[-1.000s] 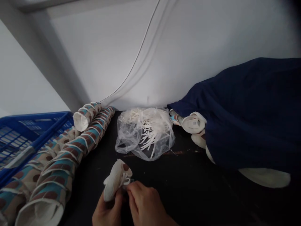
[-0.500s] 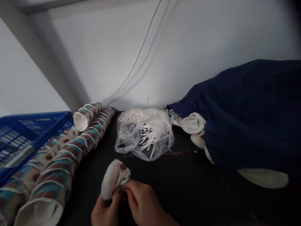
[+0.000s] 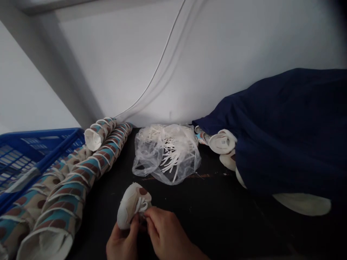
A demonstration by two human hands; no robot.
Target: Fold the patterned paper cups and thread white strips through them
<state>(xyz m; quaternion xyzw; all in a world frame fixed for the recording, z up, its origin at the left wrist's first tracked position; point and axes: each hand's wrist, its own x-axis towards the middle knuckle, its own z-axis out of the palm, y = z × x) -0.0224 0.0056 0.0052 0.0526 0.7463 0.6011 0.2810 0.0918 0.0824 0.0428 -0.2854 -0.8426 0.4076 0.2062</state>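
Note:
A small off-white shoe upper (image 3: pixel 127 206) with brown dots is held over the dark table, its rounded toe up and to the left. White lace (image 3: pixel 141 204) crosses its front in short bands. My left hand (image 3: pixel 123 240) is closed around the lower part of the upper, thumb on the near side. My right hand (image 3: pixel 166 231) pinches the upper's right edge beside the lace; its fingertips partly hide what lies between them. Beyond both hands lies a clear plastic bag (image 3: pixel 146 162) with many white lace strips (image 3: pixel 170 155) spilling from its mouth.
Long nested stacks of dotted shoe uppers (image 3: pixel 73 184) lie along the left, beside a blue plastic crate (image 3: pixel 40 139). At right, a dark blue cloth (image 3: pixel 284 137) covers more pale shoe pieces (image 3: pixel 222 142). A white cable (image 3: pixel 162 56) hangs against the back wall.
Both hands and the shoe upper have shifted very slightly to the right. The grip of each hand looks the same.

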